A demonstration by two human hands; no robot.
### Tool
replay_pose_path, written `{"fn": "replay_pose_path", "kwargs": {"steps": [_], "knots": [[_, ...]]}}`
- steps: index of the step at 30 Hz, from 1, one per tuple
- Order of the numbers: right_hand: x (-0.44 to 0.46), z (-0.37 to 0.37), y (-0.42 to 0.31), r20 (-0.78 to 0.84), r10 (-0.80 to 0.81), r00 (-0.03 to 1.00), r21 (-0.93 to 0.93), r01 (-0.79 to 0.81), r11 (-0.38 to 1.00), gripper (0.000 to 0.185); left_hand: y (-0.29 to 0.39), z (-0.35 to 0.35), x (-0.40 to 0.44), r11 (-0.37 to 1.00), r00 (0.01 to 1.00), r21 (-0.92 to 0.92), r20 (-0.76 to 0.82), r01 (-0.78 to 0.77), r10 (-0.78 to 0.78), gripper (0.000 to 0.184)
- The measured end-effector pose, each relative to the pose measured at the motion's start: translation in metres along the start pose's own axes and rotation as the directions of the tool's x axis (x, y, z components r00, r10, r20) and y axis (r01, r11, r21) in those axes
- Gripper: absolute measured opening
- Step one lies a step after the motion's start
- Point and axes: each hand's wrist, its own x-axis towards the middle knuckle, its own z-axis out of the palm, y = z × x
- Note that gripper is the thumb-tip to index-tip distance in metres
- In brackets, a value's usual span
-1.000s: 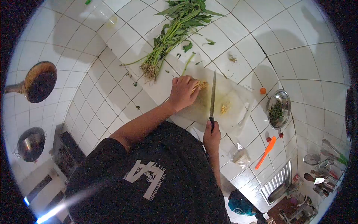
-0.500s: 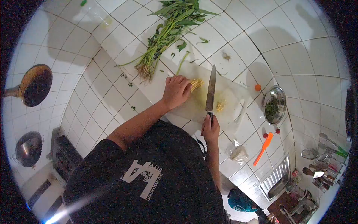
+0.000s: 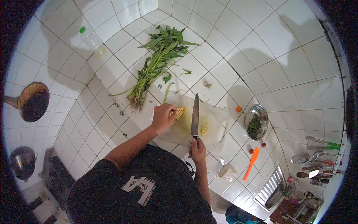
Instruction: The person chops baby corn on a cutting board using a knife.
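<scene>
My left hand is closed over a bunch of thin yellow strips, whose ends stick out from the fingers towards the blade. The strips' exact kind I cannot tell. In my right hand is the black handle of a kitchen knife; its long blade points away from me, apart from the bunch. Both hands are over a pale, translucent cutting board. Finely chopped yellow bits lie on the board to the right of the knife.
Leafy greens with roots lie behind the board. On the right are a metal bowl of chopped greens, an orange fruit, an orange-handled tool and a plastic bag. A green-capped bottle stands at the back left.
The camera view has tilted, bringing more of the back wall and the whole bottle into sight. Both hands keep their holds, and the knife stays beside the yellow strips.
</scene>
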Motion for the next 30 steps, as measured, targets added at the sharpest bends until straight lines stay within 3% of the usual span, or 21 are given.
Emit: {"fn": "replay_pose_path", "kwargs": {"steps": [2, 5, 8, 18, 21, 23, 24, 26, 30], "knots": [[0.003, 0.000, 0.009, -0.010, -0.047, 0.999, -0.066, 0.046, 0.997, 0.033, 0.001, -0.004, 0.003, 0.995, 0.995, -0.052, 0.058, 0.084, -0.081, 0.016], [0.001, -0.001, 0.006, 0.018, -0.006, 1.000, 0.034, 0.006, 0.999, 0.032, 0.002, -0.007, 0.005, 0.984, 0.996, -0.150, 0.011, 0.093, -0.092, 0.017], [-0.002, -0.001, -0.005, 0.022, -0.029, 0.999, 0.006, 0.029, 1.000, 0.031, -0.001, -0.007, 0.008, 0.975, 0.991, -0.179, 0.061, 0.130, -0.121, 0.017], [0.003, 0.000, 0.007, 0.007, 0.014, 1.000, 0.031, -0.014, 0.999, 0.033, -0.003, -0.005, 0.007, 0.975, 0.990, -0.175, 0.046, 0.140, -0.134, 0.014], [0.003, 0.000, 0.013, -0.008, -0.016, 1.000, -0.013, 0.016, 1.000, 0.033, 0.016, -0.010, 0.007, 0.978, 0.998, -0.206, 0.057, 0.040, -0.029, 0.018], [0.000, -0.005, 0.009, 0.022, 0.080, 0.997, -0.006, -0.080, 0.997, 0.034, 0.031, -0.010, -0.005, 0.978, 0.964, 0.041, 0.182, -0.207, 0.196, 0.022], [-0.001, -0.006, 0.010, 0.017, 0.076, 0.997, -0.009, -0.076, 0.997, 0.034, 0.031, -0.008, -0.012, 0.977, 0.963, 0.036, 0.178, -0.210, 0.200, 0.022], [-0.005, -0.003, 0.021, -0.074, 0.031, 0.997, -0.265, -0.050, 0.963, 0.035, 0.025, -0.003, -0.024, 0.971, 0.954, 0.084, 0.222, -0.225, 0.202, 0.025], [-0.028, 0.002, -0.004, -0.130, 0.124, 0.984, -0.270, -0.155, 0.950, 0.035, 0.031, -0.002, -0.034, 0.950, 0.945, 0.115, 0.186, -0.292, 0.268, 0.028]]}}
